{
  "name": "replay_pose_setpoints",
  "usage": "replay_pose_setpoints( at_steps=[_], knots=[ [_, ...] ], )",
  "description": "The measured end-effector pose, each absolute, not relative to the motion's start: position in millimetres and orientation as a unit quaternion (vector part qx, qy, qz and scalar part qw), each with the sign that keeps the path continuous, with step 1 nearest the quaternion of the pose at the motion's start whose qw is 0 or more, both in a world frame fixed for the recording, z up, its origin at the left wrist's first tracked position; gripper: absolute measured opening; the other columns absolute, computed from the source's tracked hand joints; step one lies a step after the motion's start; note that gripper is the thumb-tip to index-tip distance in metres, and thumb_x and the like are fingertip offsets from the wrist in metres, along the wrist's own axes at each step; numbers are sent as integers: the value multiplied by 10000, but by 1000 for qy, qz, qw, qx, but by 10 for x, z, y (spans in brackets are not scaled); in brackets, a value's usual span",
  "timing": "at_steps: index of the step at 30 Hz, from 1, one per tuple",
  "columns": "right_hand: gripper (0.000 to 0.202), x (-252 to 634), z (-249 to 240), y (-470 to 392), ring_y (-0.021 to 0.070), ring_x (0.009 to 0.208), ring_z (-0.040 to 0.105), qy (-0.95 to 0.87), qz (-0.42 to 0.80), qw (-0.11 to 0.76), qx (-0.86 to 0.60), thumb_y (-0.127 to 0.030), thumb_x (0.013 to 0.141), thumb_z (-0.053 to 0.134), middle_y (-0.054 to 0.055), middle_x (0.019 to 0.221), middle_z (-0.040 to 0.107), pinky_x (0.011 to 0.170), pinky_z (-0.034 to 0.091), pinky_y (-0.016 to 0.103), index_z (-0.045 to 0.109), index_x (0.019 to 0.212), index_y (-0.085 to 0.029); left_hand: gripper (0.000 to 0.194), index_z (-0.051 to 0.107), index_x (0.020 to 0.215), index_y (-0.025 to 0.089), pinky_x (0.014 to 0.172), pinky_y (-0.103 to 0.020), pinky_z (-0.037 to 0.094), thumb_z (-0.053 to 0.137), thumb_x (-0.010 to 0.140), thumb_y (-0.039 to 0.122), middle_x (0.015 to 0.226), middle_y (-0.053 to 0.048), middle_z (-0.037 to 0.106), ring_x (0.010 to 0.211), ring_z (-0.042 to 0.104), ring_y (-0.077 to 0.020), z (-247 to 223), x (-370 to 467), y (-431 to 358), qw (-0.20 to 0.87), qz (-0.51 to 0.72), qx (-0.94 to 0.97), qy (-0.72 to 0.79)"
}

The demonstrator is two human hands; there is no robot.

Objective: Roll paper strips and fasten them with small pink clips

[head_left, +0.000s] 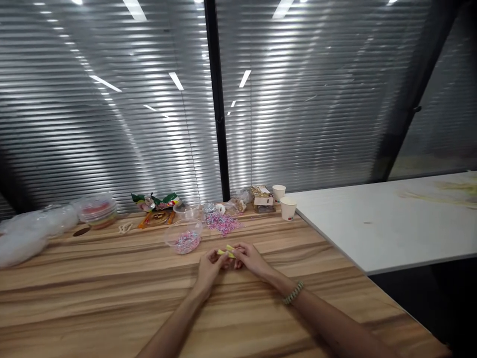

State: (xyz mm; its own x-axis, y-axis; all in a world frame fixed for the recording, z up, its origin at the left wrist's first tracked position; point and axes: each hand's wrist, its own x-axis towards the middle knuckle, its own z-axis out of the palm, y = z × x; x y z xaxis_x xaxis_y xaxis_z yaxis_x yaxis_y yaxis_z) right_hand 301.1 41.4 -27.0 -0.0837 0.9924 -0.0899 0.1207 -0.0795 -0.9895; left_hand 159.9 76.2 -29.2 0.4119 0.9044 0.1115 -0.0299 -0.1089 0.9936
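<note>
A small yellow-green strip [230,252] is held between my two hands, just above the wooden table [149,298]. My left hand [210,264] pinches its left part, and my right hand [249,256], with a beaded bracelet on the wrist, pinches its right part. The fingertips of both hands nearly meet. Behind and to the left of them stands a clear round bowl [172,237] with pink and blue small pieces in it. A loose pile of similar pieces [223,223] lies on the table just beyond my hands.
Along the back edge are two paper cups [288,209], a small box [263,200], a green packet [164,201] and stacked clear containers [99,211]. Plastic bags [33,231] lie at the far left. A white table [335,214] adjoins on the right.
</note>
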Motion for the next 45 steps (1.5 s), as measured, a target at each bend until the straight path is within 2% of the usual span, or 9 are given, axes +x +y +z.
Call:
replay_pose_setpoints(
  at_steps=[3, 7, 12, 19, 25, 30, 35, 40, 45],
  knots=[
    [749, 3059, -253, 378, -69, 569, 476, -507, 504, 435, -548, -663, 519, 416, 47, 866, 561, 557, 399, 61, 404, 1020, -107, 352, 586, 711, 78, 527, -180, 394, 628, 600, 409, 648, -44, 598, 565, 521, -94, -264, 1601, 737, 546, 409, 632, 367],
    [715, 3082, -194, 324, -39, 695, 528, -467, 521, 464, -543, -661, 509, 430, 74, 976, 535, 655, 442, 79, 417, 948, -96, 351, 601, 725, 70, 524, -171, 375, 662, 572, 380, 589, -34, 584, 532, 496, -79, -215, 1597, 692, 595, 362, 630, 344],
    [688, 3018, -178, 254, -70, 636, 477, -479, 494, 467, -555, -640, 503, 460, 76, 943, 546, 590, 391, 34, 487, 898, -77, 393, 587, 784, 75, 540, -191, 405, 694, 535, 360, 634, -63, 617, 547, 536, -102, -207, 1607, 653, 621, 358, 599, 356],
    [759, 3014, -312, 277, -106, 534, 381, -553, 507, 419, -511, -665, 558, 361, 65, 896, 558, 508, 329, 18, 482, 1022, -77, 318, 556, 708, 79, 514, -181, 401, 691, 539, 312, 569, -45, 601, 522, 541, -104, -215, 1610, 633, 595, 381, 604, 369],
    [730, 3075, -282, 248, -117, 537, 324, -625, 452, 356, -527, -667, 614, 250, 31, 803, 543, 495, 263, 9, 530, 911, -62, 316, 533, 646, 95, 500, -181, 400, 719, 472, 281, 550, -31, 593, 517, 545, -111, -224, 1618, 632, 560, 409, 606, 391],
    [672, 3132, -219, 231, -120, 567, 297, -704, 396, 314, -500, -632, 648, 226, 13, 747, 523, 535, 230, 3, 524, 853, -66, 423, 528, 752, 102, 596, -204, 449, 747, 416, 237, 651, -26, 605, 611, 563, -116, -269, 1605, 664, 552, 444, 588, 390],
    [649, 3164, -235, 260, -113, 588, 309, -727, 340, 303, -513, -609, 675, 194, 10, 718, 516, 569, 221, 5, 520, 787, -59, 492, 575, 942, 96, 685, -247, 458, 707, 507, 284, 805, -69, 626, 720, 575, -142, -262, 1574, 684, 533, 419, 641, 360],
    [658, 3181, -225, 246, -111, 590, 323, -736, 322, 275, -528, -602, 684, 175, 11, 717, 518, 582, 232, 6, 523, 769, -49, 238, 652, 718, 119, 697, -242, 449, 663, 567, 302, 774, -67, 635, 737, 577, -158, -218, 1548, 688, 448, 411, 710, 355],
    [643, 3194, -166, 193, -114, 581, 316, -765, 330, 256, -489, -596, 674, 228, 6, 757, 536, 570, 216, -1, 542, 841, -60, 196, 642, 631, 115, 620, -228, 443, 674, 542, 286, 665, -59, 627, 643, 568, -146, -149, 1556, 630, 449, 397, 701, 387]
  ],
)
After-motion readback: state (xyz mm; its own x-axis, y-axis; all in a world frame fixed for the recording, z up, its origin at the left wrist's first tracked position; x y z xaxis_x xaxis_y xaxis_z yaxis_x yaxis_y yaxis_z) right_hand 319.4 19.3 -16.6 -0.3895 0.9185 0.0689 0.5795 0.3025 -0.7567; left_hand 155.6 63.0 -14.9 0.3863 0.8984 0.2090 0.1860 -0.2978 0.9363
